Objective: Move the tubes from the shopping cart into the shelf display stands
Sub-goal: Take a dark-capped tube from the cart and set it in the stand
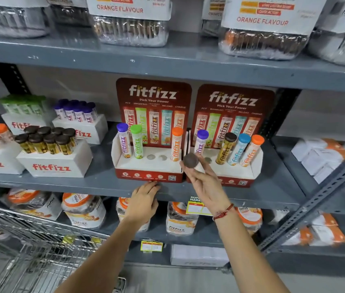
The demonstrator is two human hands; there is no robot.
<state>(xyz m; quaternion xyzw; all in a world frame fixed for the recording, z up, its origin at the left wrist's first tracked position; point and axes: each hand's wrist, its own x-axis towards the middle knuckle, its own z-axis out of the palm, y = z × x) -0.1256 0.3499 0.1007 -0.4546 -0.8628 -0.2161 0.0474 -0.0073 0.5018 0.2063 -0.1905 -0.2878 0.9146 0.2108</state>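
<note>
1. Grey metal shelf (188,188): the middle level carries both red display stands, with white boxes of tubes to their left. A wire shopping cart (30,250) shows at lower left; no tubes can be made out in it.
2. Left display stand (148,166): a white tray with a row of holes. It holds a purple-capped, a green-capped and an orange-capped tube; two holes (156,157) between green and orange stand open.
3. Right display stand (237,170): it holds purple-, brown-, blue- and orange-capped tubes, with one open hole (208,160) just right of the hand.
4. Right hand (204,182): raised between the two stands, fingers pinched around a brown-capped tube (190,160), seen cap-end on, its body hidden.
5. Left hand (144,199): fingers spread flat, resting on the shelf edge just below the left stand and holding nothing.
6. Handling, as a judgement: the tube looks light, rigid and smooth, so likely slippery. A pinch on the upper body below the cap leaves the base free to enter a hole. The cardboard tray may shift under pressure.
</note>
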